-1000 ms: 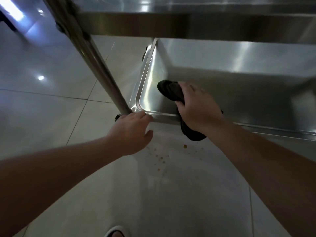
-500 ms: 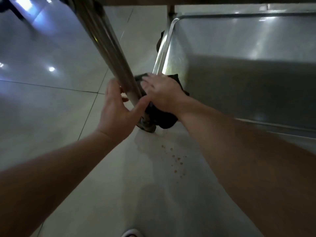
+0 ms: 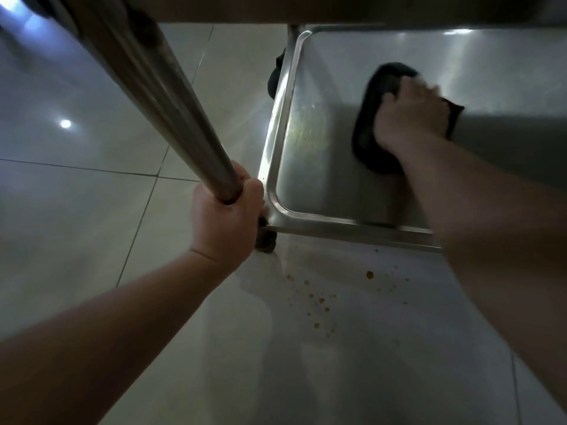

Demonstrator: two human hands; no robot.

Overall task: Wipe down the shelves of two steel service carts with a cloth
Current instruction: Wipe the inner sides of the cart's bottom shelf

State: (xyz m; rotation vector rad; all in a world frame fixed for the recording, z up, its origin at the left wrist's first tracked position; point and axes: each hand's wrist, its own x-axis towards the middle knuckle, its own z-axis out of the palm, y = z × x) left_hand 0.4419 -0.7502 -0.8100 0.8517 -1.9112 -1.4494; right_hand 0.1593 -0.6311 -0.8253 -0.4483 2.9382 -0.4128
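The cloth (image 3: 372, 118) is pressed on the bottom shelf (image 3: 322, 185) at two o'clock by the right hand (image 3: 411, 118) (blurred; grip cannot be told). The post (image 3: 171, 111) is clamped by the left hand (image 3: 227, 222). Crumbs (image 3: 319, 299) at six o'clock could be scattered further if the cart is jolted.

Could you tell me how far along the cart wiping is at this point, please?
Done: nothing can be confirmed; the bottom shelf shows a streaky sheen near its left rim. In hand: the right hand presses the dark cloth onto that shelf, while the left hand grips the cart's corner post. Left: the rest of this shelf; the upper shelf is barely in view, the second cart not at all. Brown specks dot the floor.
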